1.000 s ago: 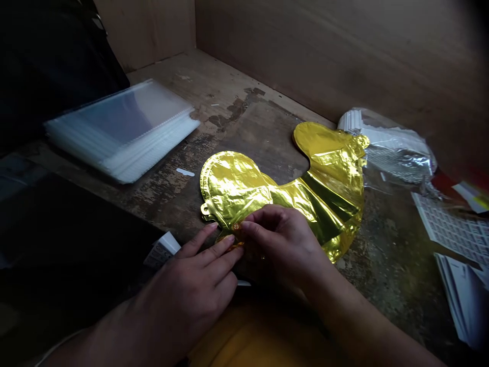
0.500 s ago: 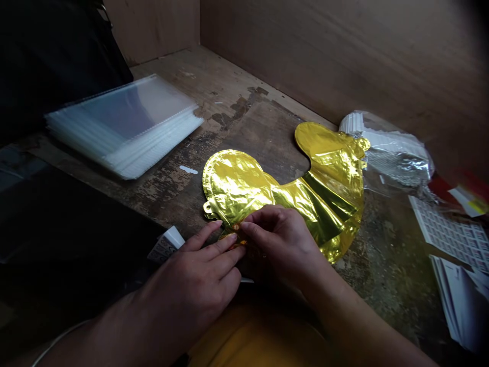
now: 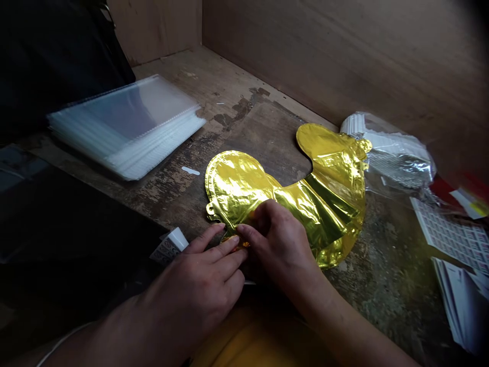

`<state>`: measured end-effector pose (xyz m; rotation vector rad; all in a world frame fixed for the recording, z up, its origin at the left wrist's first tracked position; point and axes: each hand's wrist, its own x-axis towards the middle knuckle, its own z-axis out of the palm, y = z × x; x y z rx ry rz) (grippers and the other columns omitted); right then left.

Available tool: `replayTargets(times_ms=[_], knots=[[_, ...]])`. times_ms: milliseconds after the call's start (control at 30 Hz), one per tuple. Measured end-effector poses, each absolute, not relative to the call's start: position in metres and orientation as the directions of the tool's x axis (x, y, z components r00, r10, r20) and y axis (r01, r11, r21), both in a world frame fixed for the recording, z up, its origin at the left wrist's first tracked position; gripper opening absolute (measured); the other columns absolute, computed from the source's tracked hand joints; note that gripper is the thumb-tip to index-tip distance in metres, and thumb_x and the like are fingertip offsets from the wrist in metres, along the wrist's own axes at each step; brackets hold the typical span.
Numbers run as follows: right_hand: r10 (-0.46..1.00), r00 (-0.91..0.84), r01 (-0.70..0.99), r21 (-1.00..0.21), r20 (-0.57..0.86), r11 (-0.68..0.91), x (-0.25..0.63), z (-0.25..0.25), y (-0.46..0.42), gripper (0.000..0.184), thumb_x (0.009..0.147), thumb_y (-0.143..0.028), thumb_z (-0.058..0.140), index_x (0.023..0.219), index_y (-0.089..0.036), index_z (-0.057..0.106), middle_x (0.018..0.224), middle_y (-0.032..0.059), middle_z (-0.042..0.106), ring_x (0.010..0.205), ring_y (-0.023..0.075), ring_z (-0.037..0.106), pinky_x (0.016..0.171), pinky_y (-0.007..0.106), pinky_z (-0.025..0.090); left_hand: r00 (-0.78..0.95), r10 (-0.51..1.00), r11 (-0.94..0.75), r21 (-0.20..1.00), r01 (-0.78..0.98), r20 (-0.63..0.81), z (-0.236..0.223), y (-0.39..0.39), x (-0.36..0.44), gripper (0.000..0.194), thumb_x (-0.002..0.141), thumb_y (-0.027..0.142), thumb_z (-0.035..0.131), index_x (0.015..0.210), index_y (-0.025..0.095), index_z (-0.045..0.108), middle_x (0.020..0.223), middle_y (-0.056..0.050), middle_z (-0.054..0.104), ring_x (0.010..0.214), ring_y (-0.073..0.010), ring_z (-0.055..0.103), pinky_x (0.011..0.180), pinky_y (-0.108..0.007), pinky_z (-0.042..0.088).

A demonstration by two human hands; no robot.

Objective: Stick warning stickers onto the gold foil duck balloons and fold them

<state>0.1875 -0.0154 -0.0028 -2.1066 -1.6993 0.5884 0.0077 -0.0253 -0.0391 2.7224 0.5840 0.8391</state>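
A flat, uninflated gold foil balloon (image 3: pixel 237 178) with a curved outline lies creased on the worn wooden table. My left hand (image 3: pixel 208 278) rests palm down, fingers stretched out, with its fingertips on the balloon's near edge. Beside those fingertips, my right hand (image 3: pixel 280 242) presses its thumb onto the foil; its other fingers curl in, and whatever they hold is hidden. A bit of orange print or sticker shows between the hands. Left of my left hand stands a folded white sheet with round printed stickers (image 3: pixel 170 246).
A stack of clear plastic bags (image 3: pixel 126 132) lies at the left, near a small white tab (image 3: pixel 190 171). At the right are a bag of white items (image 3: pixel 393 150), a printed sheet (image 3: pixel 451 232) and white papers (image 3: pixel 456 300). Wooden panels (image 3: pixel 336 56) rise behind.
My right thumb has moved slightly left and down, over the spot where a small round orange sticker showed. My left hand has stayed almost in place; the view has shifted a little.
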Motion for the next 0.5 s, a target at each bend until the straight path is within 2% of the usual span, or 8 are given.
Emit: replayTargets(times_ms=[33, 100, 167, 200, 267, 300, 400, 500], knots=[[0.978, 0.204, 0.847, -0.493, -0.043, -0.198, 0.189, -0.004, -0.015, 0.023, 0.074, -0.034, 0.075, 0.079, -0.020, 0.058, 0.072, 0.0002, 0.062, 0.066, 0.0183, 0.056, 0.059, 0.030, 0.043, 0.755, 0.443, -0.891, 0.334, 0.309, 0.483, -0.040, -0.025, 0.008, 0.012, 0.092, 0.016, 0.054, 0.082, 0.017, 0.060, 0.117, -0.007, 0.071, 0.119, -0.0216, 0.060, 0.121, -0.043, 0.018], [0.973, 0.199, 0.898, -0.420, 0.120, -0.131, 0.194, -0.006, -0.018, 0.015, 0.082, -0.029, 0.067, 0.083, -0.019, 0.056, 0.074, 0.0022, 0.061, 0.066, 0.0185, 0.055, 0.060, 0.032, 0.044, 0.742, 0.456, -0.885, 0.340, 0.318, 0.492, -0.041, -0.025, 0.011, 0.011, 0.091, 0.015, 0.057, 0.082, 0.017, 0.060, 0.113, -0.005, 0.072, 0.116, -0.0216, 0.061, 0.120, -0.043, 0.021], [0.945, 0.071, 0.932, -0.359, 0.319, 0.051, 0.199, -0.007, -0.025, 0.004, 0.089, -0.018, 0.055, 0.088, -0.017, 0.059, 0.084, 0.0069, 0.063, 0.074, 0.0197, 0.057, 0.067, 0.034, 0.048, 0.728, 0.468, -0.879, 0.349, 0.324, 0.502, -0.041, -0.025, 0.014, 0.011, 0.091, 0.015, 0.057, 0.081, 0.017, 0.060, 0.106, -0.004, 0.073, 0.113, -0.0213, 0.062, 0.119, -0.043, 0.022], [0.928, -0.035, 0.922, -0.347, 0.372, 0.174, 0.201, -0.006, -0.029, 0.010, 0.090, -0.013, 0.051, 0.092, -0.016, 0.061, 0.090, 0.0090, 0.064, 0.081, 0.0200, 0.059, 0.072, 0.034, 0.050, 0.728, 0.471, -0.876, 0.357, 0.324, 0.498, -0.040, -0.025, 0.014, 0.011, 0.092, 0.015, 0.057, 0.081, 0.018, 0.061, 0.104, -0.003, 0.073, 0.112, -0.0208, 0.062, 0.119, -0.043, 0.022], [0.900, -0.257, 0.829, -0.399, 0.352, 0.393, 0.203, -0.003, -0.039, 0.018, 0.092, -0.010, 0.051, 0.102, -0.015, 0.064, 0.104, 0.0104, 0.067, 0.096, 0.0195, 0.060, 0.083, 0.032, 0.051, 0.742, 0.457, -0.882, 0.359, 0.306, 0.491, -0.036, -0.026, 0.012, 0.013, 0.092, 0.016, 0.055, 0.080, 0.019, 0.061, 0.102, -0.002, 0.073, 0.110, -0.0197, 0.062, 0.119, -0.043, 0.021], [0.890, -0.336, 0.777, -0.443, 0.307, 0.446, 0.203, -0.002, -0.043, 0.020, 0.092, -0.010, 0.052, 0.107, -0.016, 0.064, 0.110, 0.0100, 0.067, 0.103, 0.0191, 0.060, 0.089, 0.032, 0.051, 0.752, 0.450, -0.884, 0.357, 0.300, 0.482, -0.032, -0.026, 0.009, 0.014, 0.092, 0.016, 0.054, 0.080, 0.019, 0.060, 0.104, -0.001, 0.072, 0.110, -0.0191, 0.062, 0.119, -0.042, 0.021], [0.890, -0.419, 0.735, -0.509, 0.179, 0.448, 0.202, 0.002, -0.049, 0.029, 0.090, -0.012, 0.057, 0.118, -0.017, 0.062, 0.124, 0.0084, 0.066, 0.116, 0.0201, 0.057, 0.102, 0.036, 0.046, 0.769, 0.509, -0.849, 0.370, 0.377, 0.386, -0.019, -0.028, -0.007, 0.014, 0.092, 0.018, 0.057, 0.079, 0.021, 0.061, 0.112, 0.000, 0.071, 0.110, -0.0183, 0.062, 0.117, -0.040, 0.024], [0.884, -0.430, 0.761, -0.453, 0.183, 0.464, 0.200, 0.002, -0.047, 0.024, 0.091, -0.015, 0.058, 0.114, -0.016, 0.065, 0.122, 0.0085, 0.069, 0.111, 0.0213, 0.060, 0.101, 0.039, 0.048, 0.751, 0.614, -0.767, 0.408, 0.495, 0.243, -0.009, -0.028, -0.022, 0.011, 0.091, 0.019, 0.060, 0.081, 0.023, 0.063, 0.124, 0.000, 0.068, 0.120, -0.0194, 0.059, 0.117, -0.041, 0.024]])
